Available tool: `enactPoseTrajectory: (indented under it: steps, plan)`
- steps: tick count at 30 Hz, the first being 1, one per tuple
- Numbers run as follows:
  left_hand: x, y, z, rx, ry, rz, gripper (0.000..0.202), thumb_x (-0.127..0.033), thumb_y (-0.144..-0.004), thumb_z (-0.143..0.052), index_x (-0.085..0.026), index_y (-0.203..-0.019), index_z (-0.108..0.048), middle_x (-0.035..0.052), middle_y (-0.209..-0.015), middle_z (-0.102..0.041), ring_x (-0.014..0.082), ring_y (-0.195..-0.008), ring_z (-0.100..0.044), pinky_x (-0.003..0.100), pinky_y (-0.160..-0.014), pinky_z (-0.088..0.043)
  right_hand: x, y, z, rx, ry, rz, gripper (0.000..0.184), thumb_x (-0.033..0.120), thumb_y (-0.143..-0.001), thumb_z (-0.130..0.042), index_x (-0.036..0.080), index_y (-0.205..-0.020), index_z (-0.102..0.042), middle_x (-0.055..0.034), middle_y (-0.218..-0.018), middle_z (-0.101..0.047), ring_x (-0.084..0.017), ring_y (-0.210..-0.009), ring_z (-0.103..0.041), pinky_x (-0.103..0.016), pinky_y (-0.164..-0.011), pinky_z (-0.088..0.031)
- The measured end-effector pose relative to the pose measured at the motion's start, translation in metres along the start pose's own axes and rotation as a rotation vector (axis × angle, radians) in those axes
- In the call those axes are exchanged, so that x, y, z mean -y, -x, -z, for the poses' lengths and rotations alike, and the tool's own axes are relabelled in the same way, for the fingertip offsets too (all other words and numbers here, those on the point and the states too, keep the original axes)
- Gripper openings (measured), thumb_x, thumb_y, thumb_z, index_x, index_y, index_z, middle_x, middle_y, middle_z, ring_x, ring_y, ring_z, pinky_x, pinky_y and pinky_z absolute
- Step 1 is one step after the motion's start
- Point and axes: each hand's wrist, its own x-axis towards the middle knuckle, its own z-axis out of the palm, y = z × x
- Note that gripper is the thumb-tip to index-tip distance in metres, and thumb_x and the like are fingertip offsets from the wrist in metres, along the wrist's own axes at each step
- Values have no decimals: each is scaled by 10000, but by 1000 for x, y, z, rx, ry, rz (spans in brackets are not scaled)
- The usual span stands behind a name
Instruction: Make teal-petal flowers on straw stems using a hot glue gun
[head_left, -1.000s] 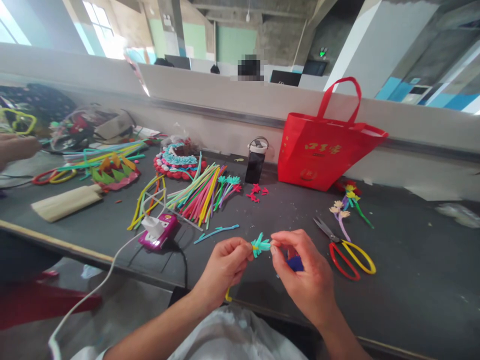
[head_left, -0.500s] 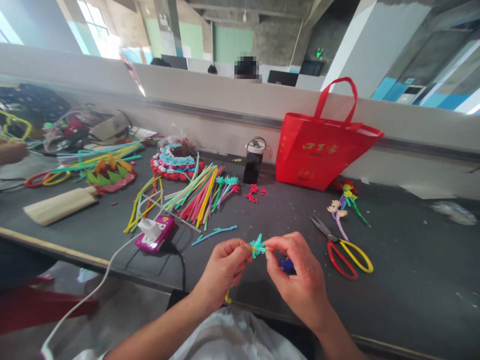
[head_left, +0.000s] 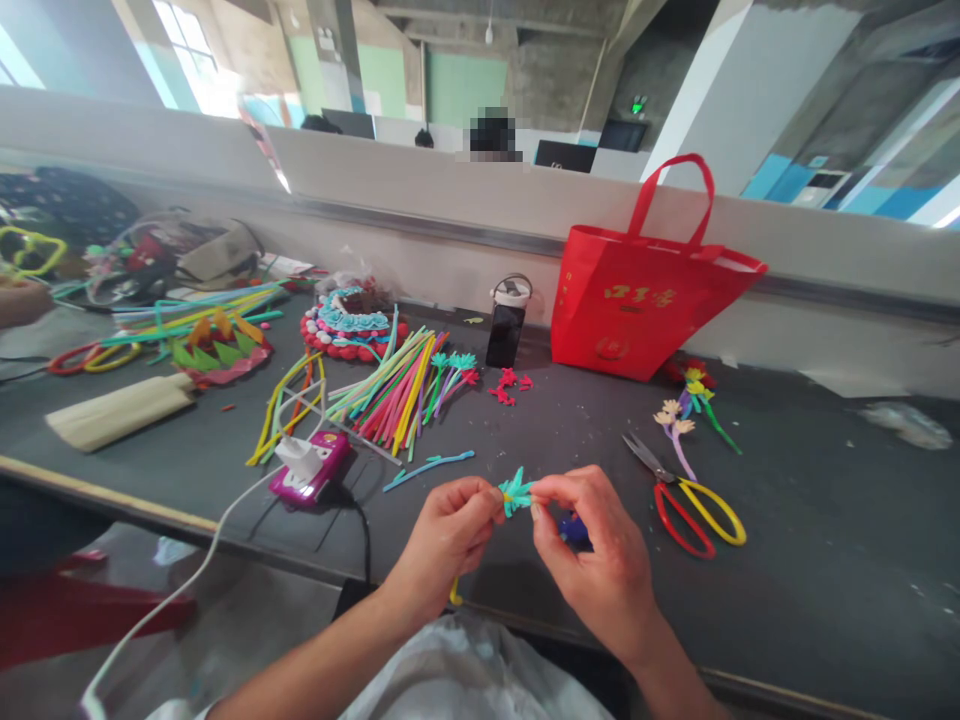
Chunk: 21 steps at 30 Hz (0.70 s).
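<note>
Between my hands, above the table's near edge, is a turquoise pipe-cleaner flower (head_left: pixel 517 491). My left hand (head_left: pixel 455 530) is closed around its yellow stem, whose lower end (head_left: pixel 455 592) pokes out beneath the fist. Thumb and forefinger of my right hand (head_left: pixel 596 560) pinch a petal on the flower's right side. Partly hidden behind the right hand is a dark blue object (head_left: pixel 574 530). Scissors (head_left: pixel 679 490) with one red and one yellow handle lie to the right, blades slightly parted. A blue pipe cleaner (head_left: pixel 429 469) lies beyond my left hand.
Pipe cleaners (head_left: pixel 390 395) lie piled left of centre, near a purple power socket (head_left: pixel 311 470) with a white cable. A bottle (head_left: pixel 508 322) and red bag (head_left: pixel 637 300) stand at the back. Finished flowers (head_left: pixel 686 410) lie right. Another person's hand (head_left: pixel 22 303) shows far left.
My hands and the turquoise flower have hardly moved. At the far left, the other person's hand and the yellow loop near it have shifted slightly.
</note>
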Motion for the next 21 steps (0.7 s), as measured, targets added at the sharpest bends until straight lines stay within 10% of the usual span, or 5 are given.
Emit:
enactPoseTrajectory:
  steps: [21]
  plan:
    - [3, 0, -1, 25, 84, 24, 264, -374, -754, -649, -175, -619, -540, -124, -432, -213, 30, -390, -97, 172, -359, -90, 4, 9, -15, -175, -5, -90, 140, 95, -875, -568, 219, -942, -563, 1, -827, -591, -157, -776, -555, -296, -715, -459]
